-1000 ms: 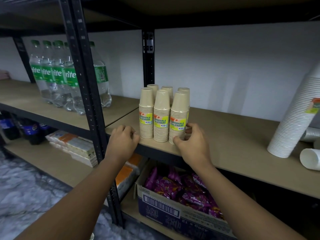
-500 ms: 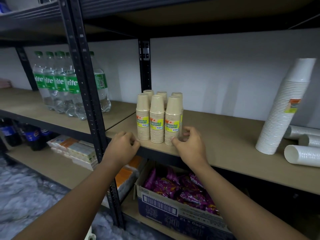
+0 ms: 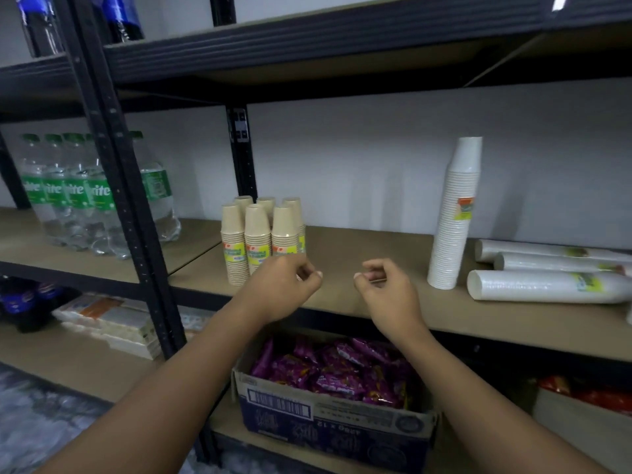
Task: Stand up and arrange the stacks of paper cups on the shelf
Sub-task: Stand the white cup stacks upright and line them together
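- Black steel racking (image 3: 143, 234), tan boards, white wall behind.
- Middle shelf (image 3: 359, 254): task level, chest-high in the head view.
- Brown cup stacks (image 3: 258, 234): six, two rows of three, upright with rims down, yellow labels, packed touching. Parked at the left end of the shelf, just beside the rear black post.
- Tall white cup stack (image 3: 453, 217): upright, rims down, right of centre, well apart from the brown group, leaning slightly.
- Lying white cup stacks (image 3: 547, 285): three visible, on their sides in clear sleeves, just right of the tall one, rims pointing left.
- Left hand (image 3: 284, 289): fingers curled in, thumb tip near forefinger, nothing held. Raised at the shelf's front edge, overlapping the lower part of the front-right brown stack in view; contact not clear.
- Right hand (image 3: 386, 292): same curl, empty, over bare board between the brown group and the tall white stack, touching neither.
- Sprite bottles (image 3: 75, 200): row on the neighbouring bay to the left.
- Cardboard box (image 3: 328, 408): open, shelf below, full of purple packets (image 3: 342, 367).
- Dark bottles (image 3: 119, 15) on the top level, far left.
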